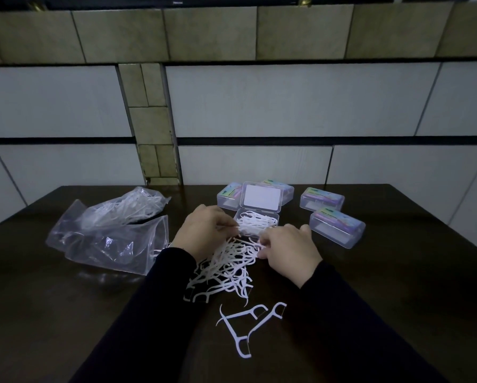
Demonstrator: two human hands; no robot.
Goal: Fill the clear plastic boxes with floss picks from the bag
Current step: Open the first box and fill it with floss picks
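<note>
Dark table point(397, 272), tiled wall point(287, 100); both hands point(204, 230) point(287, 250) pinch floss picks point(226, 261).

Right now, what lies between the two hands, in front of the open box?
In the head view, a loose heap of white floss picks lies on the dark table between the left hand and right hand, just short of the open box.

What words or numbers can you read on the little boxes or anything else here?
None can be read.
Closed boxes' colourful labels: print too small and blurred to read.
Open box's lid: a plain white panel, no writing visible.
Plastic bag: clear, no print visible.
Floss picks: no markings visible.
</note>
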